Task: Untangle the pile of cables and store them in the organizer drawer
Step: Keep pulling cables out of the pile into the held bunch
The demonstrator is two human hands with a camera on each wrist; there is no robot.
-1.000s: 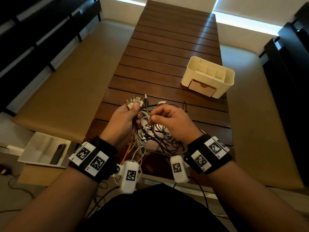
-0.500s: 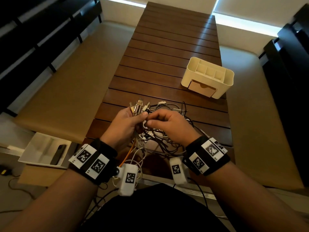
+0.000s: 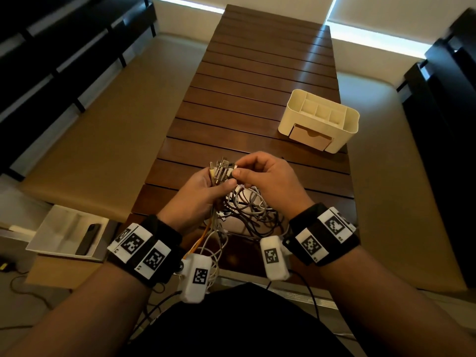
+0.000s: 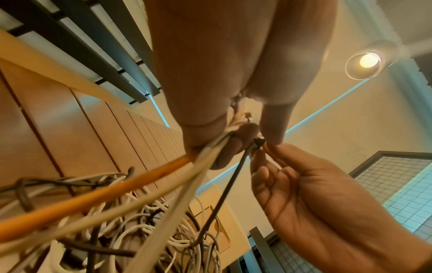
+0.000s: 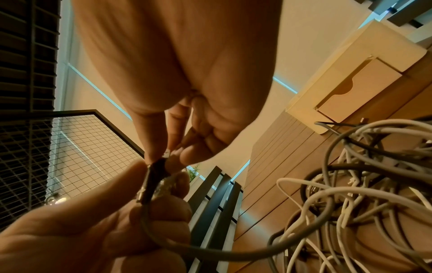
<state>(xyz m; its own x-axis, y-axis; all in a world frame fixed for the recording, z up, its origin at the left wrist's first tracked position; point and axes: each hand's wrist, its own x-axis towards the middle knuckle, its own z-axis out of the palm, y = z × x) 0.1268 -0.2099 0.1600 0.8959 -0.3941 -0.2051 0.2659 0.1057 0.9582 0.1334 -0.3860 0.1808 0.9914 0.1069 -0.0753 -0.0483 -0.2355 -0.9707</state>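
I have my left hand [image 3: 198, 191] clenched round a bunch of connector ends [image 3: 222, 169], which stick up out of the fist and fan away from me toward the organizer [image 3: 319, 119]. My right hand [image 3: 268, 181] sits just beside that fist, on the organizer's side of it, with thumb and forefinger pinching one dark plug [image 5: 155, 167] at the edge of the bunch. So both grips are grasping: the left holds the gathered ends, the right holds that single plug.

The cables [image 3: 244, 210] hang below the fist in a loose tangle, on the side away from the organizer, their loops draping onto the surface [image 3: 257, 81]. An orange lead [image 4: 100, 197] runs down and back from the fist.

What the coming move turns on, as I judge it: the dark plug's cord [image 5: 210, 254] curves down from my right-hand grip into that tangle, while the closed drawer [image 3: 310, 137] lies beyond the right hand, well apart from it. The right hand is nearer the organizer than the left. Drawing the plug toward the organizer would pull its cord lengthwise out of the pile. Nothing is stored yet.
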